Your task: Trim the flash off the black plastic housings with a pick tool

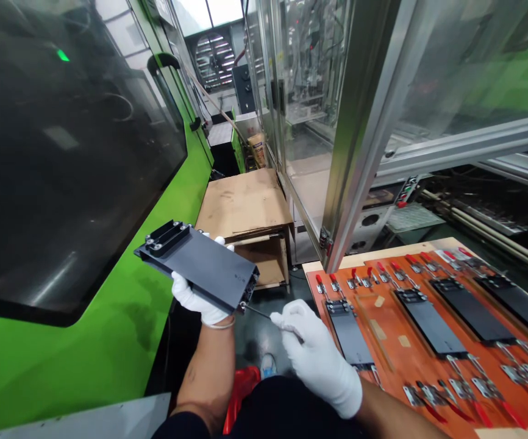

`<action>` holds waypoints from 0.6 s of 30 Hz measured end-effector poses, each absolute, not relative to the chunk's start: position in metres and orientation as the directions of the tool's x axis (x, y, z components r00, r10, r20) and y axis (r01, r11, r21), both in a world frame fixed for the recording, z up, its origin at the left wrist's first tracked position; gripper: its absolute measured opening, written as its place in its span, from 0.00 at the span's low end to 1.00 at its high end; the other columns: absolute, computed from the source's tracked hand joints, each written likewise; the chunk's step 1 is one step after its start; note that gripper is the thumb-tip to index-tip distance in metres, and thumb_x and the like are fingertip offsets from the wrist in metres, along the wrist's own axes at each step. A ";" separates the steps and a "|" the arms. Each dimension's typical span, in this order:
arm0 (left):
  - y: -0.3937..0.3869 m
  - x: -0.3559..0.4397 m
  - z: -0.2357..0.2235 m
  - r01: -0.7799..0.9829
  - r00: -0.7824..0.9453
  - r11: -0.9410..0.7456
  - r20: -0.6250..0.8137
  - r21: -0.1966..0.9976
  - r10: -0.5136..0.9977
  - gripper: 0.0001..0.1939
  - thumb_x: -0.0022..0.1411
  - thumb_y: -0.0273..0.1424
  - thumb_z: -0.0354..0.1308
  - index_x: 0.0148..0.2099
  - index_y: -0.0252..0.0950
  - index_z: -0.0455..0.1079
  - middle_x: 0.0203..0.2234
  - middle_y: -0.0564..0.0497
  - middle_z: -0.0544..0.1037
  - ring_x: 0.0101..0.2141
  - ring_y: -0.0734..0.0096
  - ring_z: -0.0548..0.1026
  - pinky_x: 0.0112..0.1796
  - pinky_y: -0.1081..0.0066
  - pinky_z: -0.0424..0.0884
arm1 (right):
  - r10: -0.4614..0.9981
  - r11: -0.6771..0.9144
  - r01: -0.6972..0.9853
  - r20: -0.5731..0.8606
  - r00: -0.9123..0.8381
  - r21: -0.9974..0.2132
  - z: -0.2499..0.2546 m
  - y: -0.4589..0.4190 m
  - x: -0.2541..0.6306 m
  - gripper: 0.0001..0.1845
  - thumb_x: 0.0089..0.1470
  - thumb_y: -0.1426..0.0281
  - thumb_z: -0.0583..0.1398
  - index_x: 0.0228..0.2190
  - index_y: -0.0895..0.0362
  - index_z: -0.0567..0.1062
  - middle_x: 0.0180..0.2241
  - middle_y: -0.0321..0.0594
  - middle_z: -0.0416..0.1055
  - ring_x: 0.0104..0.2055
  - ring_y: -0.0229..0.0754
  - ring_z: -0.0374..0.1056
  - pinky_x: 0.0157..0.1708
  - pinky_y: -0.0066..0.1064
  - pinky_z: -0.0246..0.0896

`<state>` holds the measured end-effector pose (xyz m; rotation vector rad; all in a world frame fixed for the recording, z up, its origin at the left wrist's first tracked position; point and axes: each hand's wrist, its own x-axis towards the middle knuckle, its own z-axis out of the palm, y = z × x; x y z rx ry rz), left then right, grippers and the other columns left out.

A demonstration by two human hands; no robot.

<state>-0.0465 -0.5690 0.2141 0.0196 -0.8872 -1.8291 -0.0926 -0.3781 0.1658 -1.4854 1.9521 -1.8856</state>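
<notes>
My left hand (195, 297), in a white glove, holds a dark grey rectangular plate (199, 265) from below, tilted, with a black bracket on its far end. My right hand (315, 356), also gloved white, grips a thin metal-shafted tool (257, 312). The tool's tip reaches the plate's near corner, and its handle is hidden in my glove. To the right lies an orange fixture board (394, 332) carrying several similar dark plates (431, 323), held by toggle clamps with red handles (474, 390).
A green machine with a large dark window (72, 164) fills the left side. Ahead stands a wooden stand topped with cardboard (243, 204). An aluminium-framed glass enclosure (350, 134) rises above the board. A red object (241, 393) and a shoe (268, 366) lie below my hands.
</notes>
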 end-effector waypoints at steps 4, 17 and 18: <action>-0.571 -0.050 0.208 0.799 -0.414 -0.152 0.348 0.582 -0.841 0.31 0.59 0.53 0.58 0.59 0.41 0.73 0.54 0.47 0.80 0.55 0.52 0.76 0.55 0.56 0.73 | -0.686 -0.195 -0.372 0.397 -0.610 -0.908 0.166 -0.381 -0.092 0.17 0.65 0.70 0.54 0.23 0.54 0.64 0.26 0.34 0.62 0.28 0.37 0.61 0.30 0.30 0.60; -0.587 -0.039 0.187 0.767 -0.275 -0.077 0.219 0.637 -0.936 0.24 0.60 0.50 0.61 0.52 0.42 0.78 0.43 0.51 0.85 0.45 0.60 0.81 0.54 0.57 0.74 | -0.784 -0.071 0.704 -0.397 -0.477 -0.706 0.107 -0.424 -0.123 0.18 0.34 0.64 0.70 0.25 0.56 0.69 0.15 0.22 0.58 0.13 0.26 0.47 0.13 0.21 0.34; -0.590 -0.032 0.183 0.763 -0.274 -0.093 0.189 0.640 -0.943 0.24 0.60 0.50 0.61 0.51 0.42 0.79 0.43 0.51 0.85 0.46 0.59 0.81 0.56 0.56 0.73 | -0.712 -0.092 0.679 -0.429 -0.557 -0.729 0.098 -0.437 -0.133 0.17 0.34 0.65 0.70 0.22 0.56 0.68 0.15 0.24 0.59 0.12 0.26 0.48 0.12 0.21 0.34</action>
